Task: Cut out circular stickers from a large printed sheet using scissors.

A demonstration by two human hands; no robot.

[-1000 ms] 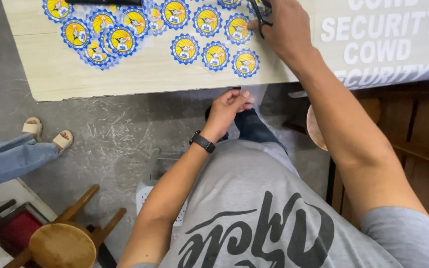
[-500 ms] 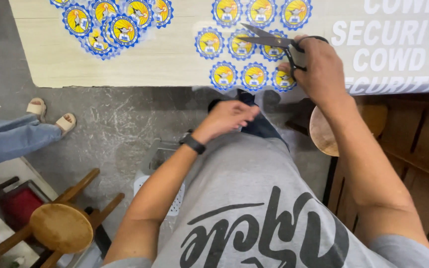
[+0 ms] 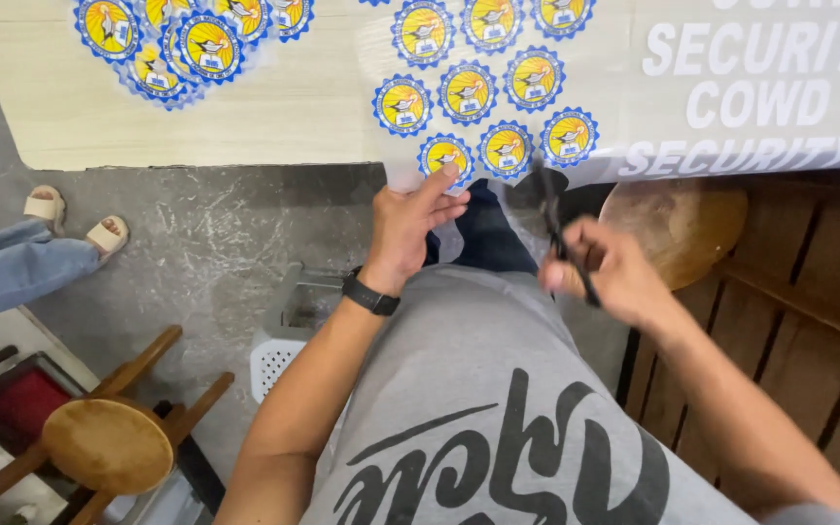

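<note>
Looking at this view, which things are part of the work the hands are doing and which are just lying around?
In use:
- left hand, touching the clear printed sheet of round blue-and-yellow badge stickers
- right hand, holding black scissors

Lying about:
- pile of cut round stickers
- round wooden stool
- white perforated plastic basket

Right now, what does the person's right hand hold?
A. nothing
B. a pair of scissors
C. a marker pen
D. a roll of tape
B: the right hand grips dark scissors, their blades pointing up toward the sheet of round blue-and-yellow stickers, while the left hand touches the sheet's lower edge.
</note>
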